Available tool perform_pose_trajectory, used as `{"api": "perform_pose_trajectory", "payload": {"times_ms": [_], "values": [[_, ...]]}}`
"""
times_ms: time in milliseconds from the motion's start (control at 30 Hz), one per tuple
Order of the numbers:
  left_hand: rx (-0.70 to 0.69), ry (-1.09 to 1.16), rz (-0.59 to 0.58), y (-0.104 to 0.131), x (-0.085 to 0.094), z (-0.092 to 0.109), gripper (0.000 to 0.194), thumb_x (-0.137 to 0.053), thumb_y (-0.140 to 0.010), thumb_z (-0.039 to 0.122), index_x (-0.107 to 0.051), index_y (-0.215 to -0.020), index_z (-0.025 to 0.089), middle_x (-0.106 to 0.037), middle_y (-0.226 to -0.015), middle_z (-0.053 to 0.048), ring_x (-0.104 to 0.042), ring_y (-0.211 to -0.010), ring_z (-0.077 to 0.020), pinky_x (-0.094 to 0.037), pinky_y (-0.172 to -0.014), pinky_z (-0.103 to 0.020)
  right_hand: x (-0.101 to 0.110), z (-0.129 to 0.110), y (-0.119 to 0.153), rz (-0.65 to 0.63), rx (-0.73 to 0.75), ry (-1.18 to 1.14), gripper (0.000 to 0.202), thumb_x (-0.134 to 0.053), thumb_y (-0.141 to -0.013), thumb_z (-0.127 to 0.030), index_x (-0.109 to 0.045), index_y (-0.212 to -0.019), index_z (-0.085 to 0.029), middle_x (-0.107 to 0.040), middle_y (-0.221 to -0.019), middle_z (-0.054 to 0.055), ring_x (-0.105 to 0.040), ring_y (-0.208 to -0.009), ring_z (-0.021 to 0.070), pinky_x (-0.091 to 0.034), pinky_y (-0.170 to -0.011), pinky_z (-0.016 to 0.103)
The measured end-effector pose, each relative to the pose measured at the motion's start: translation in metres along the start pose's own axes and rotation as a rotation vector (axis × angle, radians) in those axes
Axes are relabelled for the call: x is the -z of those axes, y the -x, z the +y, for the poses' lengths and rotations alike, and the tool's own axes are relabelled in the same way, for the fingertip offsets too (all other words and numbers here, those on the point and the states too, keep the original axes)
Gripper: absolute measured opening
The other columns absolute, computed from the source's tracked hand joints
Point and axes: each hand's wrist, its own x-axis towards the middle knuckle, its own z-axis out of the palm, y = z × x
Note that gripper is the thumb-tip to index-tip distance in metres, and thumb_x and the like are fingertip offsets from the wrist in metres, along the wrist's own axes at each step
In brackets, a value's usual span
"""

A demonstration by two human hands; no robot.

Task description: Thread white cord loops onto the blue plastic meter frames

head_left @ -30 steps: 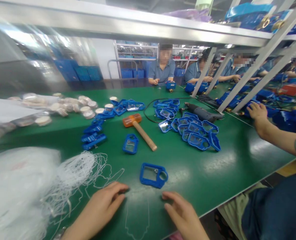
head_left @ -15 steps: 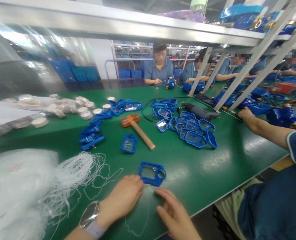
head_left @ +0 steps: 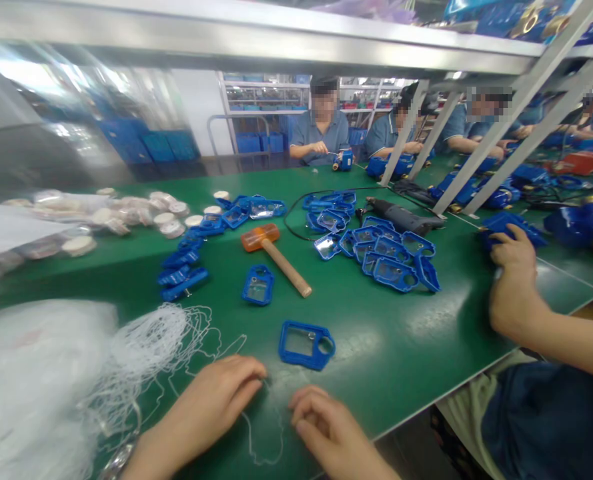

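Note:
A thin white string point(head_left: 250, 440) hangs in a loop over the green table from the fingertips of my left hand point(head_left: 221, 393), which is closed in a pinch on it. My right hand point(head_left: 329, 427) is just to the right of the loop, fingers curled in with the thumb close beneath them; what they hold, if anything, is too small to make out. Just beyond both hands lies a blue frame point(head_left: 289, 357) with a clear window and a round hole, touched by neither hand. A similar blue frame point(head_left: 247, 293) lies farther off.
A mallet point(head_left: 287, 267) with an orange head lies mid-table. Blue frames point(head_left: 389, 273) are piled to the right, beside a dark power tool point(head_left: 401, 217). At left are a tangle of white strings point(head_left: 161, 333), a plastic bag point(head_left: 41, 387) and round pale discs point(head_left: 79, 245). A co-worker's arm point(head_left: 546, 320) reaches in from the right.
My left hand has drawn back from the blue frame, toward the left. My right hand has shifted slightly left and its fingers have curled in. The co-worker's arm at right has moved nearer.

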Motion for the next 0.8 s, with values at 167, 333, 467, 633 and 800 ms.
{"api": "perform_pose_trajectory", "payload": {"times_ms": [167, 333, 467, 633, 800], "values": [[0.013, 0.012, -0.015, 0.000, 0.006, 0.005, 0.018, -0.045, -0.091, 0.022, -0.063, -0.091, 0.026, -0.064, -0.087, 0.001, -0.060, -0.083, -0.0156, -0.042, -0.077, -0.027, -0.008, 0.012, 0.001, 0.041, -0.128, -0.134, 0.040, -0.053, -0.078, -0.018, -0.048, -0.117, -0.023, -0.056, -0.081, -0.001, -0.046, -0.054, 0.0085, -0.037, -0.053, 0.021], [-0.013, 0.087, 0.037, 0.005, 0.019, 0.015, 0.018, -0.045, -0.091, 0.025, -0.063, -0.089, 0.026, -0.064, -0.085, 0.002, -0.059, -0.082, -0.0135, -0.043, -0.074, -0.023, -0.016, 0.001, -0.009, 0.019, -0.137, 0.041, 0.025, -0.057, -0.074, -0.014, -0.065, -0.097, -0.018, -0.051, -0.063, -0.004, -0.042, -0.053, 0.0086, -0.034, -0.052, 0.019], [0.014, 0.083, 0.099, 0.009, 0.024, 0.008, 0.018, -0.046, -0.091, 0.029, -0.064, -0.091, 0.028, -0.065, -0.088, 0.002, -0.060, -0.083, -0.0144, -0.044, -0.075, -0.023, -0.015, -0.001, -0.011, -0.002, -0.170, 0.011, 0.010, -0.055, -0.076, -0.015, -0.065, -0.073, -0.015, -0.042, -0.052, -0.006, -0.038, -0.050, 0.0077, -0.029, -0.048, 0.019], [0.049, 0.029, 0.051, 0.005, 0.022, -0.002, 0.019, -0.047, -0.089, 0.029, -0.065, -0.092, 0.028, -0.066, -0.090, 0.001, -0.061, -0.084, -0.0171, -0.043, -0.076, -0.026, -0.004, 0.004, -0.007, 0.004, -0.188, -0.076, 0.007, -0.054, -0.076, -0.015, -0.061, -0.076, -0.016, -0.040, -0.052, -0.007, -0.036, -0.047, 0.0076, -0.025, -0.045, 0.019], [0.131, 0.127, 0.001, -0.015, 0.016, 0.003, 0.016, -0.050, -0.085, 0.028, -0.065, -0.081, 0.024, -0.066, -0.080, 0.002, -0.060, -0.073, -0.0165, -0.041, -0.069, -0.025, 0.024, -0.009, -0.007, 0.167, -0.131, -0.022, 0.009, -0.052, -0.077, -0.018, -0.060, -0.075, -0.016, -0.042, -0.056, -0.005, -0.037, -0.052, 0.0090, -0.028, -0.049, 0.020]]}}
